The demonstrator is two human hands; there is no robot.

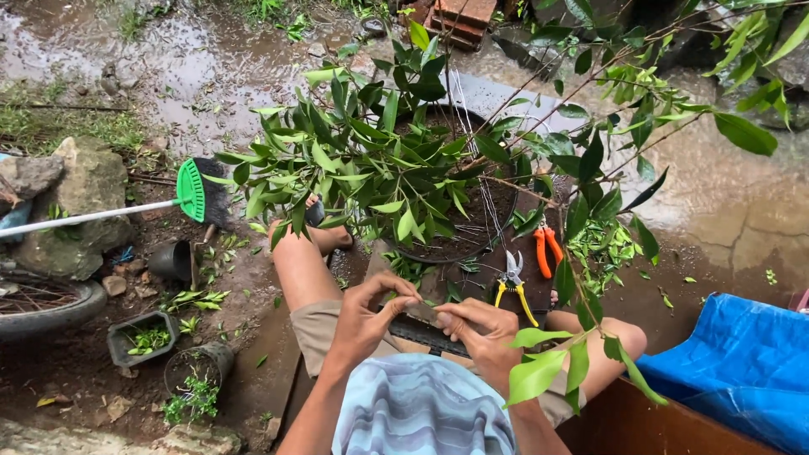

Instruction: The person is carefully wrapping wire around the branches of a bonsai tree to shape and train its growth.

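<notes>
Both hands are on something small and dark right over my lap. My left hand (371, 310) has the thumb and fingers curled in a narrow pinch at its near end, and my right hand (476, 330) is closed over the other end. Honestly can't tell what the flat dark piece (425, 334) is, maybe a strip or mesh, looks stiff and matte. For a fiddly bit like this I reckon keep it low and close, pinch near the edge and don't let wet fingers slide.

The potted shrub (379, 160) sits just ahead between my knees: glossy narrow leaves, thin woody stems, damp black soil in a round dark pot. Yellow-handled snips (514, 286) and orange-handled pliers (546, 248) lie just beside it on muddy, puddled ground. A green broom head (192, 189) is off to the left.
</notes>
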